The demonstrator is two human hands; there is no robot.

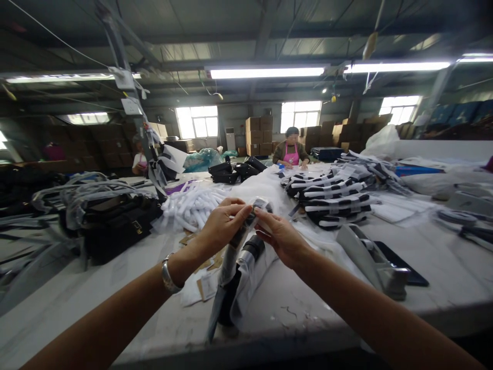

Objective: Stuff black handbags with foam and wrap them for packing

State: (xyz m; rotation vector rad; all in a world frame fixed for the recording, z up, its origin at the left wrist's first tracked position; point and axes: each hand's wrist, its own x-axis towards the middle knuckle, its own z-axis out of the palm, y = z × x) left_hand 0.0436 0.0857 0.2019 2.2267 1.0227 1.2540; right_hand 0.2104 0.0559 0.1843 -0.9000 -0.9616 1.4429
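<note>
My left hand [227, 222] and my right hand [282, 235] meet at the middle, thumbs and fingertips pinched on the upper end of a dark strap [239, 237] wrapped in clear plastic. The exact part between the fingertips is too small to make out. The strap hangs down from my hands toward the table's near edge. Just beneath my fingers, a black rolled piece [253, 248] with white wrapping [249, 285] slants along the tabletop. Paper scraps and small tags [208, 285] lie to its left.
Left of my hands is a pile of white padded strips [188, 208], with a black bag [115, 226] beyond. To the right are stacked black-and-white wrapped straps [335, 200], a grey tape dispenser [373, 262] and a dark flat tablet-like object [402, 264]. A person in a pink apron [291, 156] sits across the table.
</note>
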